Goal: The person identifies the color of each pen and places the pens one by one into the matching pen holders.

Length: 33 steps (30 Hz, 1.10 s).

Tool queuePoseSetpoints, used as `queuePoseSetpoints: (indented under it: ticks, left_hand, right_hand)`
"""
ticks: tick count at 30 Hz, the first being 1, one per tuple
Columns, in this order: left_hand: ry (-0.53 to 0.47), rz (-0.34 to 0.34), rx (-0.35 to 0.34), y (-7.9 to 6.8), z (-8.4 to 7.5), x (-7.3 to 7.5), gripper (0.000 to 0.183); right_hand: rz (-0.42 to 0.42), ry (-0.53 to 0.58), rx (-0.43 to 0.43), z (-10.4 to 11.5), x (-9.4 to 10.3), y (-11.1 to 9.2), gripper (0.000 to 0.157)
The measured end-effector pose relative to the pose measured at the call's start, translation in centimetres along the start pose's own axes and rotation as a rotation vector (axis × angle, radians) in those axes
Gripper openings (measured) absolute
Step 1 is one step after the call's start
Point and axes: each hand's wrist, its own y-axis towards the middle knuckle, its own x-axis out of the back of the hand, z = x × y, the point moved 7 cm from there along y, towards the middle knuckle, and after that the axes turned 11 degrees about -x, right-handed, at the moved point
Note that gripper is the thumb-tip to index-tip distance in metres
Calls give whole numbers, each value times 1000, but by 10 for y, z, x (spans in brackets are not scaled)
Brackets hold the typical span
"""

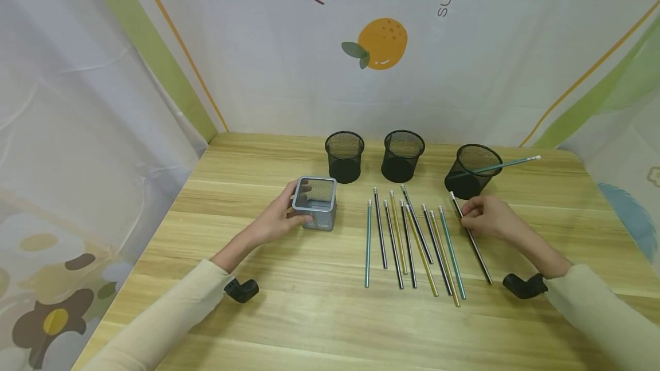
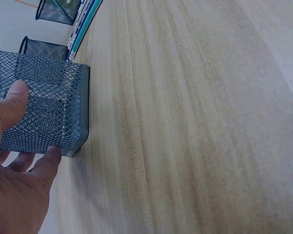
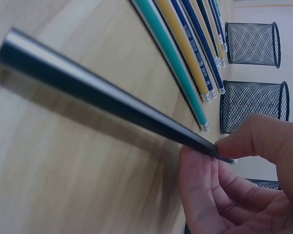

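My left hand (image 1: 280, 214) grips a square grey mesh pen holder (image 1: 322, 221) from its left side. In the left wrist view the thumb lies on one mesh wall (image 2: 44, 105) and the fingers on another. My right hand (image 1: 492, 219) pinches a dark pencil (image 1: 476, 255) near its white eraser end, between thumb and fingers. That pencil slants toward me, just right of a row of several green, gold and dark pencils (image 1: 368, 245) on the table. Beyond the right hand, a round black mesh pen holder (image 1: 466, 185) contains a green pencil (image 1: 507, 164) that leans out to the right.
Two more round black mesh holders, one on the left (image 1: 344, 169) and one in the middle (image 1: 399, 169), stand at the back of the wooden table (image 1: 289, 314). Behind the table hangs a white curtain (image 1: 278, 73) with printed oranges.
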Motion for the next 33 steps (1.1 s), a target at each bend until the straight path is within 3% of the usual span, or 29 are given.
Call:
queuePoseSetpoints:
  ticks: [20, 33]
  left_hand:
    - [-21, -2, 12, 1, 1, -1, 82]
    - [-8, -4, 8, 1, 1, 0, 83]
  right_hand:
    - [-94, -16, 147, 19, 13, -13, 19]
    - [-175, -41, 182, 36, 20, -20, 18]
